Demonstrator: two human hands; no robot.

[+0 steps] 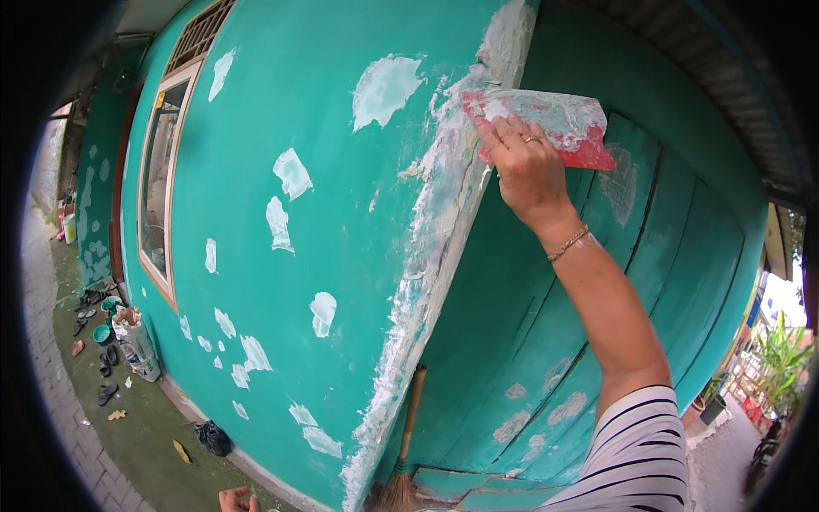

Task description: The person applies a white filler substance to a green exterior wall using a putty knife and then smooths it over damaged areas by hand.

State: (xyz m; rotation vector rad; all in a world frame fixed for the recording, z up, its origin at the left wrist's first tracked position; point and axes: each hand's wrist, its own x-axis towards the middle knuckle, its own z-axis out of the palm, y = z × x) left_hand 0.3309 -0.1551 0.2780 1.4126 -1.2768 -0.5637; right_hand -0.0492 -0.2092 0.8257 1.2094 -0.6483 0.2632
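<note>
My right hand (531,175) grips a red plastic putty spreader (589,154), its face smeared with pale filler. The spreader's left end meets the upper part of the wall corner (437,230), which is coated top to bottom in rough white filler. Several pale filler patches (386,90) dot the green wall (358,205) to the left of the corner. At the bottom edge, only the curled fingers of my left hand (239,500) show; whatever they hold is out of view.
A broom (413,418) leans inside the corner beside green wooden panels (631,256). Along the wall's foot on the left are a black plastic bag (212,438), a white sack (136,344), a green bowl (101,334) and several sandals (107,393). A framed window (164,175) is set in the wall.
</note>
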